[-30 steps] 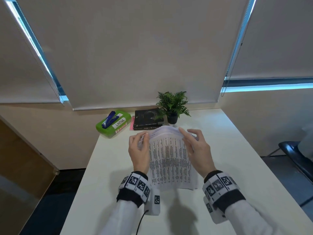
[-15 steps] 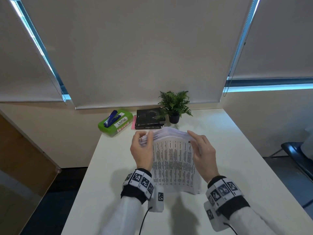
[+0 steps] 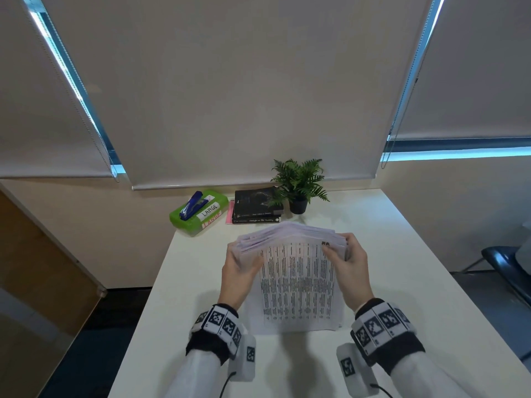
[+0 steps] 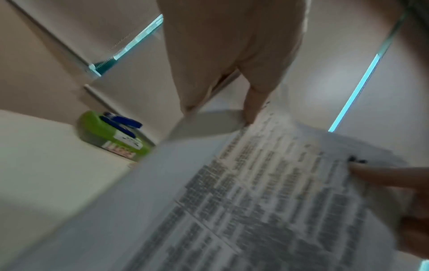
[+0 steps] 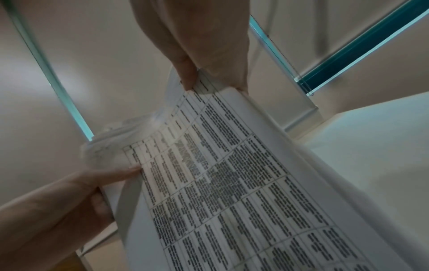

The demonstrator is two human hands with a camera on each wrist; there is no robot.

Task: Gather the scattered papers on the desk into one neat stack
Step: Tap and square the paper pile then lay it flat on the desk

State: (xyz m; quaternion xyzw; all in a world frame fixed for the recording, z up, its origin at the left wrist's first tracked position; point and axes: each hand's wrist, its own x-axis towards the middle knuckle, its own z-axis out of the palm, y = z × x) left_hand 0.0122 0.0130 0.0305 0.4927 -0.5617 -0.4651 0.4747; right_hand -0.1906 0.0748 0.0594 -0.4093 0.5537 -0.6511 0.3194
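A stack of printed papers [image 3: 296,280] stands tilted on its near edge on the white desk [image 3: 402,254], its far edges fanned and uneven. My left hand [image 3: 238,271] grips the stack's left side, thumb on the printed top sheet. My right hand [image 3: 349,265] grips the right side near the top corner, thumb on the front and fingers behind. The left wrist view shows the papers [image 4: 267,192] pinched by the left hand [image 4: 234,102]. In the right wrist view, the papers [image 5: 232,183] run down from the right hand [image 5: 202,73].
At the desk's far edge sit a green box [image 3: 198,215] with a blue stapler [image 3: 193,205] on it, two dark books [image 3: 257,206] and a small potted fern [image 3: 298,185]. A dark chair [image 3: 505,268] stands at the right.
The stack has been raised more upright and its top sheets have fanned out wider to the left. Both hands have shifted slightly outward along its sides.
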